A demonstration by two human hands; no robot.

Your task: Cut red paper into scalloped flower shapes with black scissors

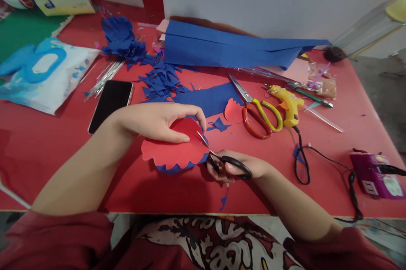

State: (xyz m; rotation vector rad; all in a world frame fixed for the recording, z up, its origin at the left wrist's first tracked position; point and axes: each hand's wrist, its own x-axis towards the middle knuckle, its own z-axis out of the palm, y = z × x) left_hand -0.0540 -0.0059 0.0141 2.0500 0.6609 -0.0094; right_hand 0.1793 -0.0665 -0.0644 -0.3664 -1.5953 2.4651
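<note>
My left hand [168,122] grips a red scalloped paper template [173,151], thumb on top and fingers curled over its far edge. Blue paper [173,169] lies under the template and shows along its lower and right edges. My right hand [236,164] is closed round the handles of small black-handled scissors [236,163]. The scissor blades point up and left at the right edge of the template, one blade lying over the red paper. A thin blue scrap [224,200] hangs below my right hand.
Larger scissors [253,107], a yellow glue gun [288,103] with its cord and a purple box [377,175] are on the right. Blue paper [228,46] and blue scraps [161,79] lie behind my hands. A phone [111,103] and wipes pack [47,71] lie left.
</note>
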